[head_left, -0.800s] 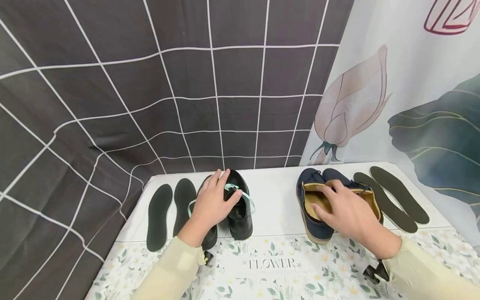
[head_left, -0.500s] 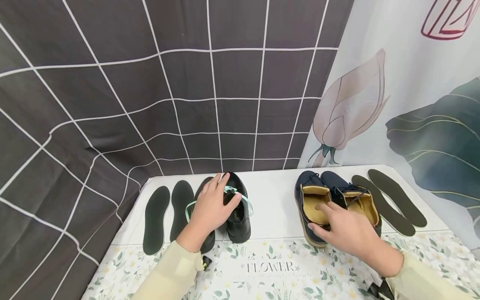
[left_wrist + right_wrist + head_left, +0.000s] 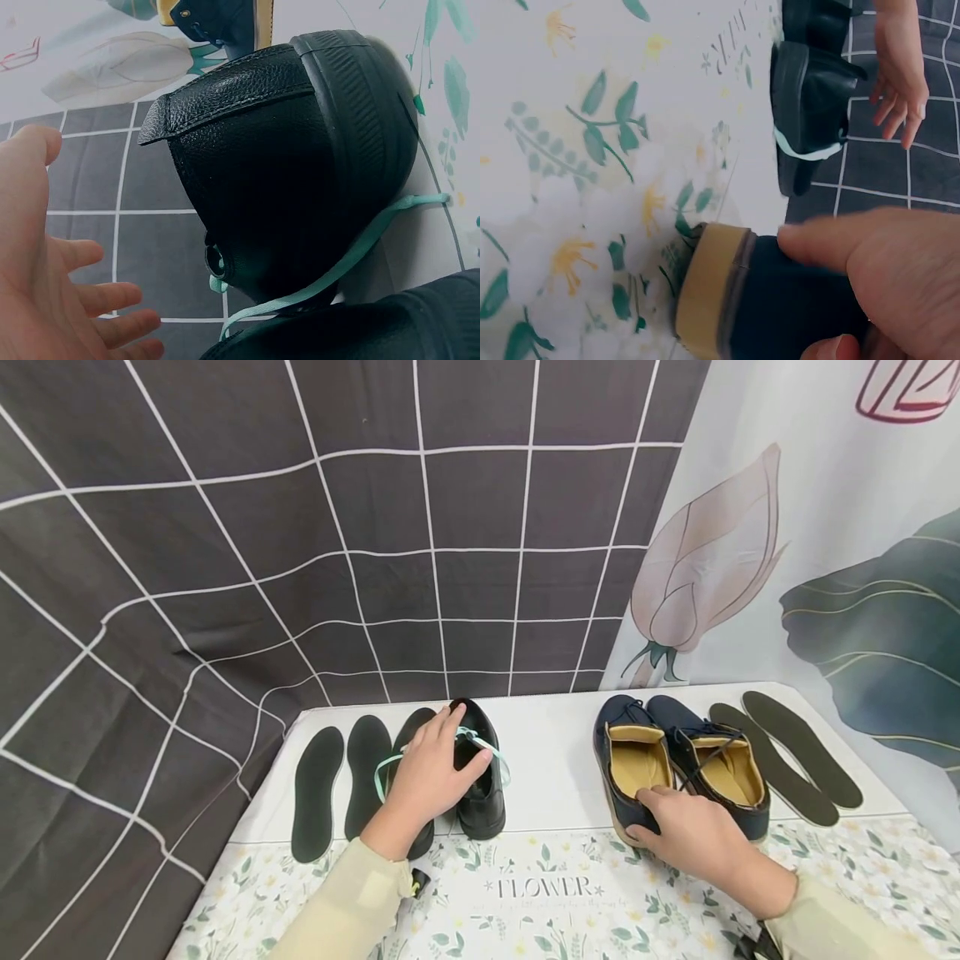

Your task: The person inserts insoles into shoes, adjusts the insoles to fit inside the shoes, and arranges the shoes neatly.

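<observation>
A pair of navy shoes with tan linings stands at the right in the head view. My right hand pinches the heel of the left navy shoe, thumb outside and fingers over its rim. Beside it sits the right navy shoe, a dark lace across its opening. My left hand hovers over a pair of black shoes, fingers extended and holding nothing. It partly covers the left black shoe and the right black shoe. A mint-green lace runs over the black pair.
Black insoles lie flat left of the black shoes. Right of the navy pair are dark olive insoles. Everything rests on a white, flower-printed tabletop. A dark gridded cloth hangs behind it.
My right hand has drawn back from over the navy shoes' openings to the left one's heel, uncovering their tan insides. My left hand has barely moved.
</observation>
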Demonstrator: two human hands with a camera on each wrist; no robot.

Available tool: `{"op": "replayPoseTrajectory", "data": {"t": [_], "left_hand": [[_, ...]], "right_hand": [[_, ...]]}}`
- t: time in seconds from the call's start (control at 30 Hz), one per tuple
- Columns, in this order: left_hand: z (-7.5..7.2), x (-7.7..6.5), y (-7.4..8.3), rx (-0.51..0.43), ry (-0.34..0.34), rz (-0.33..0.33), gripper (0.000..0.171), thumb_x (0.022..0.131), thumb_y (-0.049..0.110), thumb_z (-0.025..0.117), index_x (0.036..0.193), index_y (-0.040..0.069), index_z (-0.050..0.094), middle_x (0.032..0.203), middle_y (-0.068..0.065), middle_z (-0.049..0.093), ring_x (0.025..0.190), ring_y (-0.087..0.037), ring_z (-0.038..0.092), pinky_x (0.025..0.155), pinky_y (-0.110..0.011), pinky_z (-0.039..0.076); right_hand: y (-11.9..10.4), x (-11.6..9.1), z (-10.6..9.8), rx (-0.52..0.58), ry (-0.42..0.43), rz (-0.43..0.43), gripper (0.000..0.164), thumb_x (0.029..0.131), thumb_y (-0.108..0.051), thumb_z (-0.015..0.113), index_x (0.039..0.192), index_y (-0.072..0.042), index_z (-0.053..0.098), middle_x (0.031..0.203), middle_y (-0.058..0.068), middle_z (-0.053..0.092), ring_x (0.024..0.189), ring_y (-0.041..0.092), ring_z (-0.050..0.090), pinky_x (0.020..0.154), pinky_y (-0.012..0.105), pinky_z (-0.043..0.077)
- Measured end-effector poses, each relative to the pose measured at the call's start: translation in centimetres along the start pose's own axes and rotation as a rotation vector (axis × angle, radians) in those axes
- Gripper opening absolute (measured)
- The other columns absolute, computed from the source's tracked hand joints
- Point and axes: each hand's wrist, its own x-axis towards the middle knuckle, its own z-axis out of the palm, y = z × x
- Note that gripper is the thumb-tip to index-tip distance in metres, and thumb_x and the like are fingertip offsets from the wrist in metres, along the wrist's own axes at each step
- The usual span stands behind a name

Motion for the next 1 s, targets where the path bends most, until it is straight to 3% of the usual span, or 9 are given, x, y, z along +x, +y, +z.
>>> {"op": "replayPoseTrajectory", "data": {"t": [0.23, 0.33, 0.5, 0.67, 1.0], "left_hand": [[-0.2, -0.3, 0.4, -0.004, -0.002, 0.004, 0.081, 0.095, 0.063, 0.050, 0.160, 0.020, 0.026, 0.166, -0.017, 0.031, 0.148, -0.042, 0.033, 0.116, -0.068, 0.035], [-0.3, -0.4, 0.6, 0.000, -0.005, 0.014, 0.079, 0.096, 0.062, 0.050, 0.159, 0.019, 0.028, 0.166, -0.017, 0.031, 0.148, -0.042, 0.033, 0.116, -0.067, 0.036], [-0.2, -0.5, 0.9, -0.011, 0.008, 0.039, 0.072, 0.099, 0.055, 0.049, 0.157, 0.017, 0.033, 0.165, -0.018, 0.033, 0.147, -0.044, 0.034, 0.115, -0.067, 0.037], [-0.2, -0.5, 1.4, -0.035, 0.010, 0.044, 0.065, 0.101, 0.049, 0.050, 0.155, 0.016, 0.037, 0.164, -0.018, 0.036, 0.147, -0.043, 0.035, 0.115, -0.066, 0.039], [-0.2, -0.4, 2.8, -0.059, 0.004, 0.054, 0.063, 0.099, 0.049, 0.053, 0.152, 0.017, 0.042, 0.161, -0.013, 0.043, 0.146, -0.035, 0.040, 0.114, -0.061, 0.042]], "right_hand": [[0.2, -0.1, 0.6, 0.121, 0.042, -0.044, 0.038, 0.084, -0.025, 0.080, 0.111, -0.002, 0.068, 0.099, 0.010, 0.072, 0.082, 0.023, 0.068, 0.063, 0.041, 0.057], [0.3, -0.3, 0.8, 0.147, 0.096, -0.064, 0.032, 0.083, -0.021, 0.080, 0.107, -0.003, 0.069, 0.095, 0.007, 0.071, 0.082, 0.022, 0.067, 0.064, 0.040, 0.056], [0.5, -0.7, 1.1, 0.128, 0.223, -0.099, 0.030, 0.080, -0.021, 0.083, 0.102, -0.005, 0.069, 0.089, 0.003, 0.069, 0.076, 0.018, 0.065, 0.061, 0.039, 0.055], [0.2, -0.8, 0.8, 0.096, 0.327, -0.152, 0.024, 0.078, -0.021, 0.084, 0.091, -0.013, 0.065, 0.081, -0.005, 0.060, 0.067, 0.009, 0.053, 0.057, 0.036, 0.051], [-1.3, -0.9, -1.4, 0.076, 0.444, -0.214, 0.026, 0.076, -0.023, 0.085, 0.087, -0.017, 0.062, 0.080, -0.009, 0.055, 0.062, 0.005, 0.047, 0.053, 0.032, 0.049]]}}
